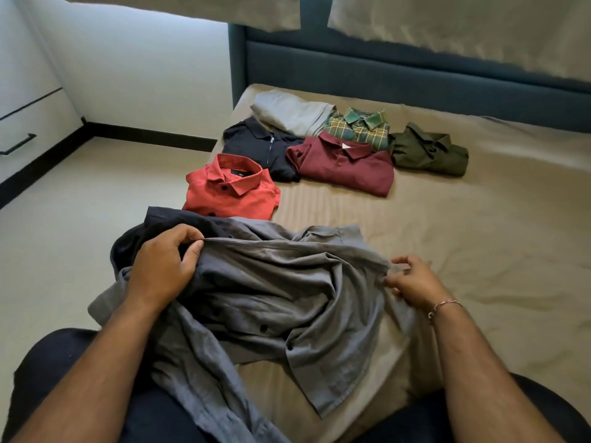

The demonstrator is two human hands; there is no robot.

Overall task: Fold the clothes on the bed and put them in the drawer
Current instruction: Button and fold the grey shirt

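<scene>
Grey shirt point(271, 292) stretched between left hand point(160, 266) and right-hand fingers point(396, 281)

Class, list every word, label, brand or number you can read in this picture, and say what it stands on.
No text can be read.
Neck label inside the red shirt collar: small pale marks, too blurred to read.
White tag at the maroon polo shirt collar: shows no lettering.

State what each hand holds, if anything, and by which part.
The left hand pinches the grey shirt by a seamed edge near its top. The right hand has its fingertips at the shirt's right edge; a firm grip cannot be told.
</scene>
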